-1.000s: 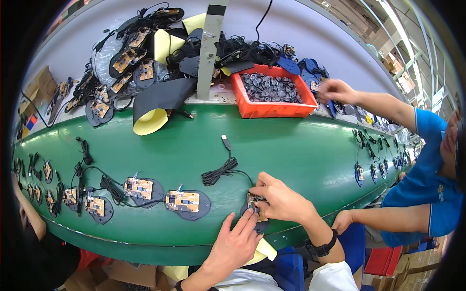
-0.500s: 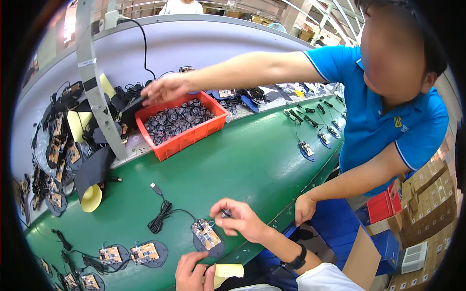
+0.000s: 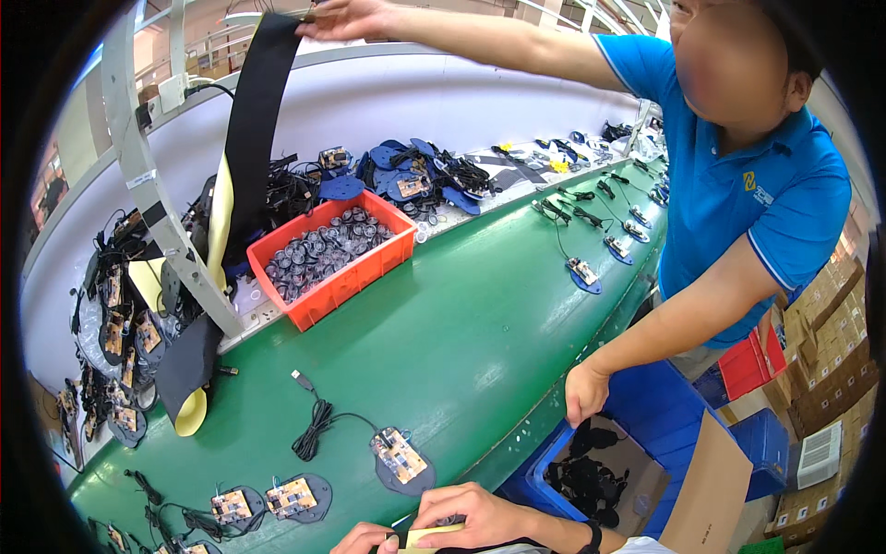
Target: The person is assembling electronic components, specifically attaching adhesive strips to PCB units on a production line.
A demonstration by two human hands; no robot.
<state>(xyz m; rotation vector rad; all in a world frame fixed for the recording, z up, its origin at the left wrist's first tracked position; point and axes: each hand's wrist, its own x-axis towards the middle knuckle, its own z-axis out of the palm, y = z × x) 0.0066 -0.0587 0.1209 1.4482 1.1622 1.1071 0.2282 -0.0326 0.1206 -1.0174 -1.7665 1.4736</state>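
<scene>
My left hand point(image 3: 366, 539) is at the bottom edge, closed on a yellow-backed black strip point(image 3: 426, 535). Just right of it, my right hand point(image 3: 475, 517) has its fingers curled over the same strip. A small clear round piece seems to sit under these fingers, only partly visible. Directly beyond my hands lies a dark mouse base with a circuit board point(image 3: 402, 459). Its coiled black cable point(image 3: 314, 430) ends in a USB plug. More mouse bases with boards point(image 3: 293, 497) lie to the left on the green belt.
A co-worker's raised hand point(image 3: 346, 18) holds up a long black strip point(image 3: 251, 129); their other hand point(image 3: 585, 392) is at a blue bin point(image 3: 544, 459) with black pieces. A red bin point(image 3: 355, 288) holds clear round parts. Boards and cables pile up left of the metal post point(image 3: 175, 222).
My right hand came down from beside the mouse base to the strip at my left hand. The co-worker raised a long black strip from behind the red bin.
</scene>
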